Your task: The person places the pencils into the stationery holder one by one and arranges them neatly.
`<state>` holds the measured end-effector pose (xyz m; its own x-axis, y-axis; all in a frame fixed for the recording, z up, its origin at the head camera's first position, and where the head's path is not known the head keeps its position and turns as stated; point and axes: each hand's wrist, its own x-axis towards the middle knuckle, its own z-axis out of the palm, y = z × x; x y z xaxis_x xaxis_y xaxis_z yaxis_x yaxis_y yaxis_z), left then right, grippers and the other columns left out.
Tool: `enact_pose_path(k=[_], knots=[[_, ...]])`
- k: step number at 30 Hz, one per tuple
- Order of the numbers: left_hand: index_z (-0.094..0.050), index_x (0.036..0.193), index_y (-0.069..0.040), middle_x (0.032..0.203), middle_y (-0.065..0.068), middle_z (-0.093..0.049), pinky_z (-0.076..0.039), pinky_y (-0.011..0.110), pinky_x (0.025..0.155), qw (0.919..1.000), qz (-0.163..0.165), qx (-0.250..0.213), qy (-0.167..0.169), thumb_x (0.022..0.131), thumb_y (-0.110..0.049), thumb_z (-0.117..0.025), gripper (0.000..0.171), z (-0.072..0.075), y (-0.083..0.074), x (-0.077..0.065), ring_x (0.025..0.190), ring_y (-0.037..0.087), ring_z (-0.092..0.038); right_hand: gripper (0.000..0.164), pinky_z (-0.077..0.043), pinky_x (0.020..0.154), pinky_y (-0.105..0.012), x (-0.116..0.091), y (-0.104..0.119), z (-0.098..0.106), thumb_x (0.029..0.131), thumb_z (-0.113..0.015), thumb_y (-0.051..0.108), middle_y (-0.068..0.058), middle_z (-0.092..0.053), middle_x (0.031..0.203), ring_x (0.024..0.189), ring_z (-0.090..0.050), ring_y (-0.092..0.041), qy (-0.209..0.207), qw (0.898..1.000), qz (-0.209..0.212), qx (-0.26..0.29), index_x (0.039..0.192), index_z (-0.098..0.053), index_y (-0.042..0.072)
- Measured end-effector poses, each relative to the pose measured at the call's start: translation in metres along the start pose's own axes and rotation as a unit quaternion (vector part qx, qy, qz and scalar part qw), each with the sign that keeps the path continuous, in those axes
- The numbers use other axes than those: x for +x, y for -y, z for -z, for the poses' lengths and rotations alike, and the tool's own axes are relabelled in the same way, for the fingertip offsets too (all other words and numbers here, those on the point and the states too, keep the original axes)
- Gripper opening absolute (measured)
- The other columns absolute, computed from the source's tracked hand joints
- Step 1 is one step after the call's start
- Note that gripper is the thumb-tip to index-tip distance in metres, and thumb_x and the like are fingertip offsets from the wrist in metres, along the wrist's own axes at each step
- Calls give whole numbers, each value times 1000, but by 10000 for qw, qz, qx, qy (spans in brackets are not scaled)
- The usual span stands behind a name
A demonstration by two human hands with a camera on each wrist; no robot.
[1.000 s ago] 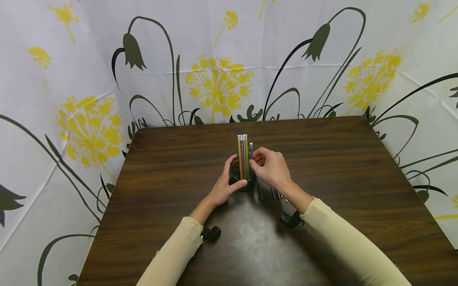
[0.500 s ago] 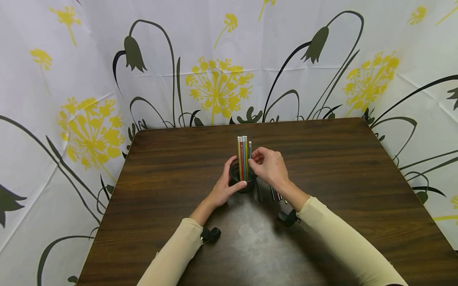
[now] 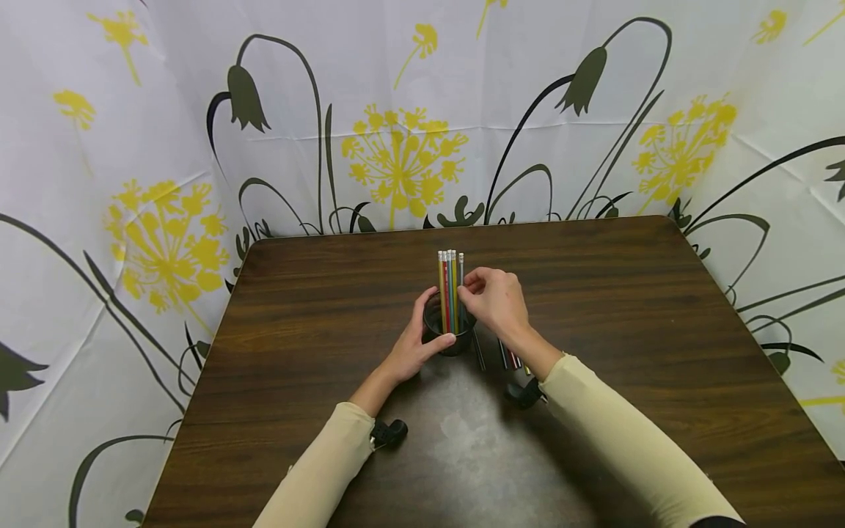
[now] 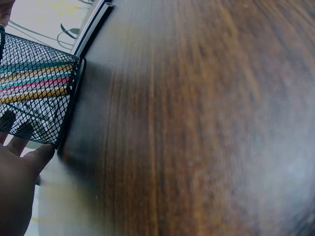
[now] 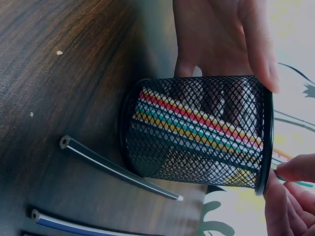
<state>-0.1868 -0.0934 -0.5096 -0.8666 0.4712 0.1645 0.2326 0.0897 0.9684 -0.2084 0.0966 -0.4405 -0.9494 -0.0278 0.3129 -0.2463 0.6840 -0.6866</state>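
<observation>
A black mesh pencil cup (image 3: 455,345) stands on the table with several colored pencils (image 3: 447,293) upright in it, erasers up. My left hand (image 3: 412,345) grips it from the left, thumb at the near rim and fingers round the far side. At the rim's right side, my right hand (image 3: 498,304) pinches one pencil (image 3: 461,268) between thumb and fingers; its eraser end sticks up beside the bundle. In the right wrist view, the right fingertips (image 5: 295,169) are close to the rim, and the mesh shows the yellow, red and green pencils (image 5: 197,120) leaning inside.
A loose dark pencil (image 5: 115,167) lies on the table just right of the cup. More pencils (image 3: 511,357) lie under the right wrist. The brown wooden table (image 3: 330,293) ends at a white curtain (image 3: 422,73) with a flower print.
The right hand has shifted slightly left and up with its pencil, whose eraser end now stands nearer the height of the others. The left hand keeps its hold on the cup.
</observation>
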Motion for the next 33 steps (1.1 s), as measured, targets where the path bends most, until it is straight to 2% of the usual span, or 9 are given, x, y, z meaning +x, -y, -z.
enact_pose_path(k=[5, 12, 18, 25, 33], knots=[[-11, 156, -23, 153, 3, -27, -25, 54, 111, 10000, 10, 21, -71, 94, -8, -64, 82, -1, 10, 1, 139, 21, -31, 8, -51, 58, -30, 3, 0, 0, 84, -74, 17, 1, -70, 73, 62, -63, -10, 78, 9999, -37, -112, 83, -73, 9], [-11, 156, -22, 153, 5, -27, -25, 55, 111, 10000, 29, 54, -68, 94, -8, -64, 82, -1, 10, 1, 139, 24, -31, 8, -50, 57, -31, 5, 2, 0, 84, -74, 17, 1, -69, 74, 63, -63, -12, 197, 9993, -226, -229, 84, -73, 9], [-12, 155, -27, 155, 3, -24, -25, 56, 111, 9999, 65, 76, -83, 94, -9, -64, 82, -1, 10, 1, 140, 24, -29, 8, -50, 56, -31, 7, 4, 1, 85, -73, 17, 1, -69, 74, 63, -62, -13, 310, 9989, -304, -202, 86, -72, 9], [-9, 156, -16, 154, 4, -25, -25, 56, 111, 9999, 42, 110, -76, 94, -9, -64, 83, -1, 10, 1, 140, 24, -29, 10, -49, 55, -30, 8, 4, 1, 85, -73, 18, 0, -69, 74, 63, -62, -13, 385, 9984, -338, -221, 88, -73, 8], [-10, 156, -18, 155, 2, -25, -25, 55, 111, 9999, 68, 128, -81, 94, -9, -64, 82, -1, 10, 1, 140, 21, -29, 12, -51, 59, -33, 9, 4, 1, 86, -73, 19, 0, -70, 76, 66, -64, -14, 407, 9983, -346, -226, 90, -75, 8]])
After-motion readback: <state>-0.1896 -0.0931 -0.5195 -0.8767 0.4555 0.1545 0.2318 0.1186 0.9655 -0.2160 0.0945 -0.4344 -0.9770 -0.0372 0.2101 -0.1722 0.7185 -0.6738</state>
